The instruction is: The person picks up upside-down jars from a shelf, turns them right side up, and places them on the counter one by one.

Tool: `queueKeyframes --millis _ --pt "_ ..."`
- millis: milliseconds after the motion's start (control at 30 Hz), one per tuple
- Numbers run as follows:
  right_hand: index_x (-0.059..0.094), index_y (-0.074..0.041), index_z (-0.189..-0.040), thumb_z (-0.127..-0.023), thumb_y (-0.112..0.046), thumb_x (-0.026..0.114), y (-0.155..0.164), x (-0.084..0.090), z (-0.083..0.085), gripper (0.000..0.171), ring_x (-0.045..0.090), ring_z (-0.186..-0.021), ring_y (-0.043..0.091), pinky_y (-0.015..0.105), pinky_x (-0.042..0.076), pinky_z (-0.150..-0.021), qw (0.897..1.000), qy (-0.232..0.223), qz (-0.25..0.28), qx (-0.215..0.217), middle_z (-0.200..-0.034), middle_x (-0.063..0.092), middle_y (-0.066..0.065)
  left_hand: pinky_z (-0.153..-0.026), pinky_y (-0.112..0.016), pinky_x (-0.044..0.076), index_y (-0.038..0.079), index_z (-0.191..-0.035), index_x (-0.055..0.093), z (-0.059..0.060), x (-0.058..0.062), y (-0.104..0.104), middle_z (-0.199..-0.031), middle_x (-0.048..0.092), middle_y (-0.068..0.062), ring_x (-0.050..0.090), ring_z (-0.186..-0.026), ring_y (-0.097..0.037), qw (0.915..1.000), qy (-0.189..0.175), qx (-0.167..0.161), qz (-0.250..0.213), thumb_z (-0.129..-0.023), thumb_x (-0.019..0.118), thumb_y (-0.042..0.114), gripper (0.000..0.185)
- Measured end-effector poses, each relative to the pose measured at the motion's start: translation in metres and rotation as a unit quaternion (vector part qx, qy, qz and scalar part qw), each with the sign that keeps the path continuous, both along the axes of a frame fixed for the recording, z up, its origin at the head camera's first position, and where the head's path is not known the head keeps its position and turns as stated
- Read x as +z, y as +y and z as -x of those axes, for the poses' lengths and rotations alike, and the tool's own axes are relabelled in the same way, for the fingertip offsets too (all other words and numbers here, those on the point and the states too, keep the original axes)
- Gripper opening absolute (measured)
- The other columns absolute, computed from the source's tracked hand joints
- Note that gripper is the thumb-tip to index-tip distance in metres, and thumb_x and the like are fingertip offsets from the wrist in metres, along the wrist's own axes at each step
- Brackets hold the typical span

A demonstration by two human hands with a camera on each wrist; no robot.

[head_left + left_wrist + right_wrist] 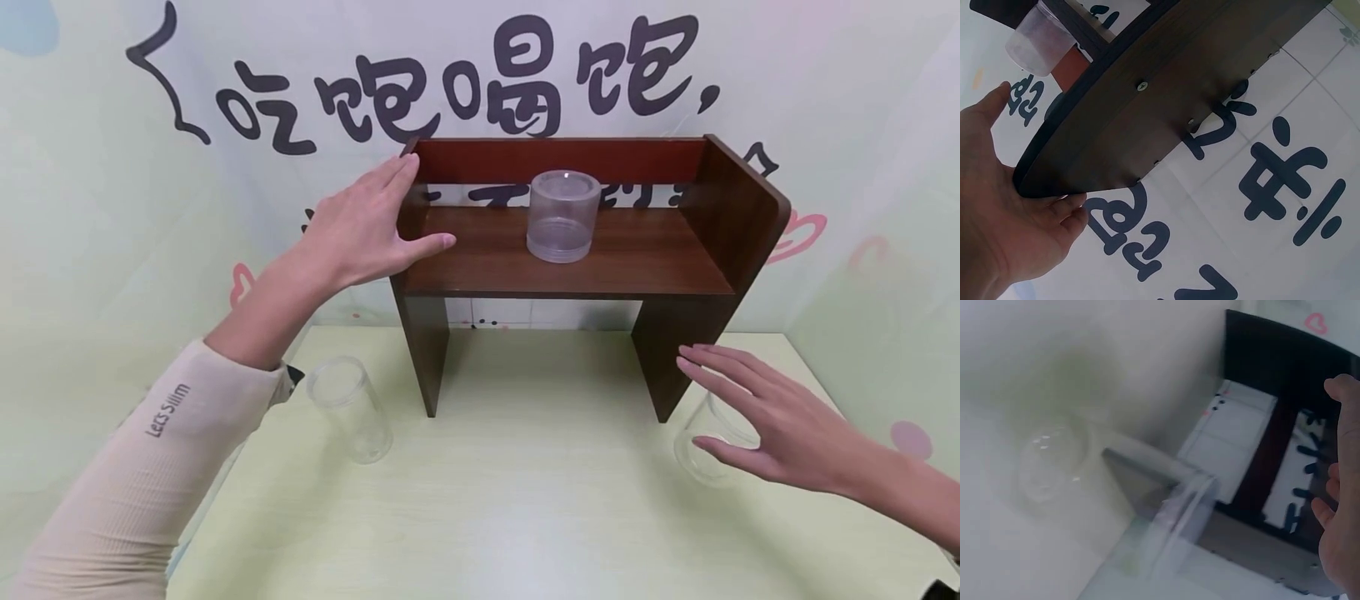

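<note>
The left hand (360,229), fingers spread, rests against the shelf (570,250) side. The right hand (772,417) hovers spread above a clear cup (701,454). Best to steady the shelf and grip that cup squarely.

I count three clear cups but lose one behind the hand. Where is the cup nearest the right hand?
In the head view the cup stands on the table at right, just under the right hand, beside the shelf's right leg.
</note>
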State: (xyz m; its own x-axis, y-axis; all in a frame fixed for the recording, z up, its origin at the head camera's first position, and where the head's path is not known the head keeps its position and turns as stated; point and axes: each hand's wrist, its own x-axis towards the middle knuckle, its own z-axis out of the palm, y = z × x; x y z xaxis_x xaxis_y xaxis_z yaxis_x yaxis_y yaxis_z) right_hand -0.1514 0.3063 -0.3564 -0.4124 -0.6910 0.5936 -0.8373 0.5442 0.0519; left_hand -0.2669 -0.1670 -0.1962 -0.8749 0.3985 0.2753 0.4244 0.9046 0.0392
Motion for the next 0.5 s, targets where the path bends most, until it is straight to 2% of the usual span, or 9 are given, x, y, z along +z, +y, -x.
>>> queueKeyframes --millis 200,267,367,433,500 --pt "0.056 0.003 -0.150 -0.105 -0.061 0.053 -0.020 0.024 0.008 0.078 0.048 -0.145 0.033 0.020 0.025 -0.126 1.000 0.006 0.009 0.002 -0.156 0.054 0.019 -0.118 -0.069 0.037 0.007 -0.170 0.012 0.000 0.001 0.001 -0.177 0.016 -0.011 0.021 -0.162 -0.034 1.0000 0.001 0.002 0.004 -0.095 0.053 0.076 0.110" --pt "0.056 0.002 -0.150 -0.105 -0.062 0.051 -0.025 0.031 0.013 0.079 0.049 -0.144 0.035 0.023 0.042 -0.116 1.000 0.022 0.010 -0.002 -0.156 0.053 0.020 -0.118 -0.069 0.037 0.007 -0.170 0.013 0.000 0.001 0.001 -0.177 0.016 -0.011 0.020 -0.162 -0.034 1.0000 0.001 0.003 0.007 -0.096 0.052 0.076 0.109" --pt "0.056 0.002 -0.150 -0.105 -0.064 0.051 -0.032 0.042 0.021 0.080 0.050 -0.142 0.038 0.019 0.045 -0.113 0.999 0.035 0.021 0.001 -0.155 0.054 0.022 -0.119 -0.069 0.035 0.006 -0.170 0.014 0.000 0.002 0.001 -0.177 0.016 -0.011 0.020 -0.162 -0.034 1.0000 -0.002 0.001 0.008 -0.096 0.052 0.076 0.109" --pt "0.056 0.004 -0.149 -0.105 -0.064 0.052 -0.036 0.051 0.028 0.081 0.051 -0.140 0.042 0.022 0.045 -0.114 0.998 0.045 0.031 0.012 -0.153 0.054 0.025 -0.120 -0.068 0.034 0.006 -0.170 0.013 0.000 0.002 0.001 -0.177 0.015 -0.011 0.019 -0.163 -0.034 1.0000 -0.004 0.001 0.008 -0.096 0.052 0.076 0.109" --pt "0.055 0.005 -0.150 -0.105 -0.062 0.054 -0.040 0.061 0.035 0.081 0.050 -0.140 0.044 0.021 0.028 -0.125 0.998 0.040 0.042 0.023 -0.154 0.053 0.026 -0.121 -0.066 0.034 0.006 -0.170 0.012 -0.001 0.002 0.000 -0.177 0.015 -0.011 0.019 -0.162 -0.034 1.0000 -0.004 0.001 0.008 -0.096 0.052 0.076 0.110"
